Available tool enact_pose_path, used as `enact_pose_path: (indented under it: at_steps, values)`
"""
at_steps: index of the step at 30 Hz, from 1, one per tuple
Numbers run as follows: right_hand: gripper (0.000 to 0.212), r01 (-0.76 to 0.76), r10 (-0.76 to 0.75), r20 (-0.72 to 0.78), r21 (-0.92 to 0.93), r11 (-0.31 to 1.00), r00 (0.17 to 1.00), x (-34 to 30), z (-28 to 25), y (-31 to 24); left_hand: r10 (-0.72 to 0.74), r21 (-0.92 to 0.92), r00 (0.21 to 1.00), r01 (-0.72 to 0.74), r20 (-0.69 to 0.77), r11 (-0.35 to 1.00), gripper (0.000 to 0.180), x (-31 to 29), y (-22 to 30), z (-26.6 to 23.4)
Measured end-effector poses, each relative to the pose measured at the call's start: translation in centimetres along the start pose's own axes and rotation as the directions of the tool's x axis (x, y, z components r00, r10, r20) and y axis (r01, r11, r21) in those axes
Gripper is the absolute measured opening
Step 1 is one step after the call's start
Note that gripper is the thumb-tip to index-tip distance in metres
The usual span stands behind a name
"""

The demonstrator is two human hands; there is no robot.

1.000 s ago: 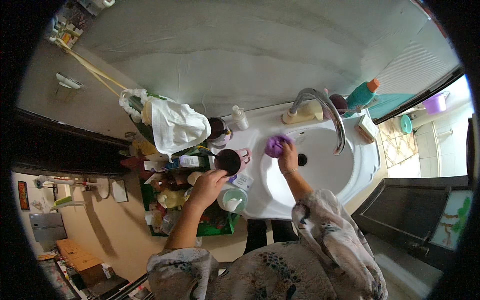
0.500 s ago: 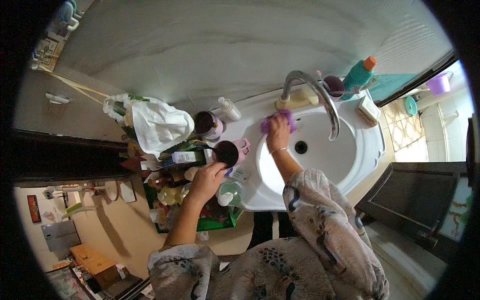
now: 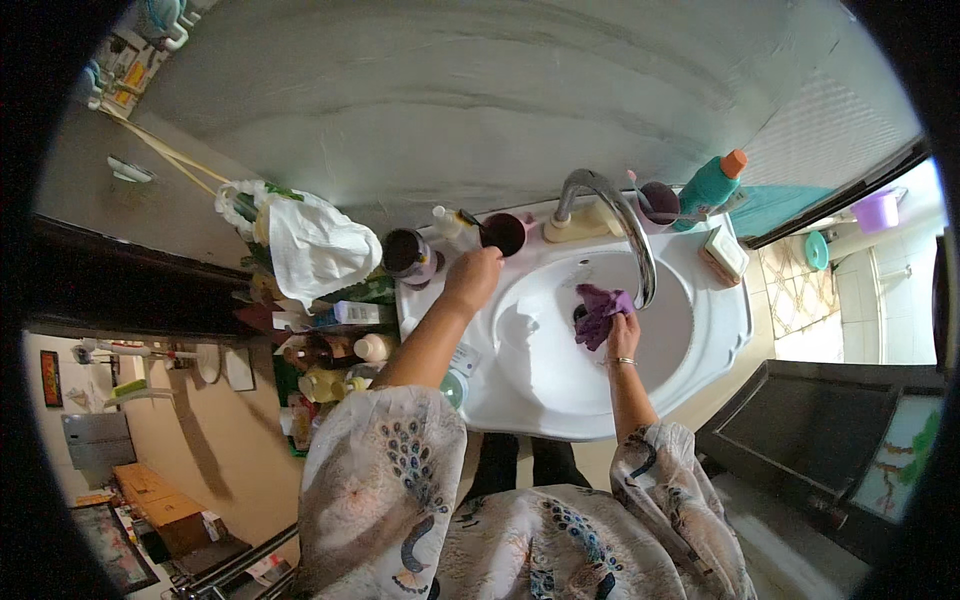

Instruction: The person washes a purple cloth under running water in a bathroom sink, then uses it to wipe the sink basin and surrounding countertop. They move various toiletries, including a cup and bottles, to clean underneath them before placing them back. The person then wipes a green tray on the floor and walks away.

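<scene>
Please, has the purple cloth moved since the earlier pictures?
Yes. The purple cloth, in the right hand, has moved rightward and down the picture: earlier up and left of the drain, it now partly hides it.

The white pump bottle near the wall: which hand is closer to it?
Left. The left hand is just in front of the pump bottle, holding a cup; the right hand is farther right, over the sink, holding a purple cloth.

Left hand (image 3: pixel 473 278) toward back edge of surface (image 3: pixel 478 402), fingers closed, forearm (image 3: pixel 430 345) slanting inward; right hand (image 3: pixel 623 338) nearer right edge, fingers pinched.
</scene>
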State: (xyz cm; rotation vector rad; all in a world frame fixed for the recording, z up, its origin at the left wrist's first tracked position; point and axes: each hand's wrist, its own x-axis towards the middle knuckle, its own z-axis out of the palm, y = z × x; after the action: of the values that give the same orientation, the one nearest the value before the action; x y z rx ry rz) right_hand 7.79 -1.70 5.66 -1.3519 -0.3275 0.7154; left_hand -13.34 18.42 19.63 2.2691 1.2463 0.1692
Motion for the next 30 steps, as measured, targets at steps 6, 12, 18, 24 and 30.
enact_pose_path:
  at_steps: [6,12,18,24,30]
  values:
    - [0.030,0.215,-0.208,0.081,-0.087,0.973,0.975,2.0,0.8,-6.6,-0.056,-0.040,0.997,0.054,-0.060,0.998,0.032,0.8,0.1,0.1]
    - [0.041,0.823,-0.496,0.661,-0.392,0.412,0.563,13.5,5.2,-9.0,-0.059,-0.041,0.998,0.059,-0.017,0.997,0.054,-1.7,1.4,-2.7]
    - [0.044,0.841,-0.383,0.749,-0.486,0.237,0.541,13.3,5.0,-6.2,-0.126,-0.074,0.991,0.128,0.040,0.989,0.053,-5.3,3.0,-5.5]
    - [0.030,-0.066,0.115,0.381,-0.140,0.988,0.917,10.6,-2.0,-14.5,0.065,-0.126,0.998,-0.063,0.008,0.990,0.043,-8.3,7.1,-7.8]
    - [0.038,-0.255,0.049,0.541,0.313,0.915,0.840,7.0,-2.9,-21.6,0.140,-0.403,0.990,-0.127,0.004,0.906,0.045,-6.5,11.2,-2.5]
